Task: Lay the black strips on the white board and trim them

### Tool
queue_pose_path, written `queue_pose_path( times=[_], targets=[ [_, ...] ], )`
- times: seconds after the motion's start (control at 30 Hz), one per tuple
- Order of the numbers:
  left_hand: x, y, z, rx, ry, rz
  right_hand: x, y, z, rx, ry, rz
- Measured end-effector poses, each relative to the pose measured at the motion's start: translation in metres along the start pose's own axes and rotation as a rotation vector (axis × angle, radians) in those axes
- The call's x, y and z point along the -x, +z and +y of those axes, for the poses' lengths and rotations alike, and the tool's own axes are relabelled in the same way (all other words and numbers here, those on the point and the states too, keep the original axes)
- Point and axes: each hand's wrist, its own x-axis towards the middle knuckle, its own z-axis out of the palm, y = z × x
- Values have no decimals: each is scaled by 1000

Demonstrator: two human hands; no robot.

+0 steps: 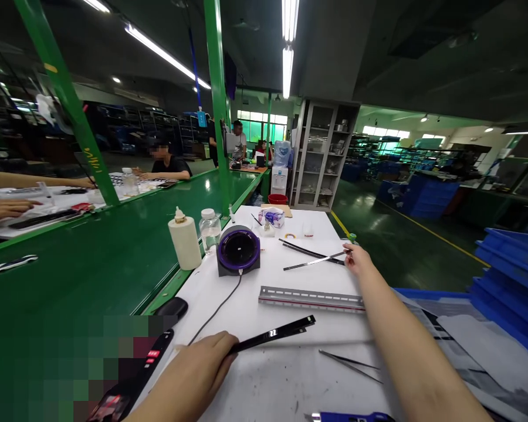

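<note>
My left hand (202, 366) grips a black strip (273, 334) while my right hand (356, 258) pinches a thin strip (312, 262) that could bend under its own overhang.

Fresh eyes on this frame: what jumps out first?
The left hand, low at the near table edge, grips a long black strip, while the right hand reaches far across to pinch a thin dark strip. Between them lies a grey metal rail; behind it sits a purple-ringed round device.
</note>
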Motion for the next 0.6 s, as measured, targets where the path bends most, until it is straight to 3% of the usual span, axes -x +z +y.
queue_pose_path(
  times=[0.13, 0.33, 0.43, 0.6],
  targets=[
    [3, -1, 3, -10, 5, 14, 15, -19, 3, 196, -50, 26],
    [-10, -3, 10, -118, 76, 68, 54, -45, -10, 493, -274, -101],
    [-30, 1, 14, -195, 150, 63, 92, -54, -2, 652, -430, -204],
    [-60, 8, 15, -250, 204, 57, 168, -64, 37, 865, -714, -419]
  ],
)
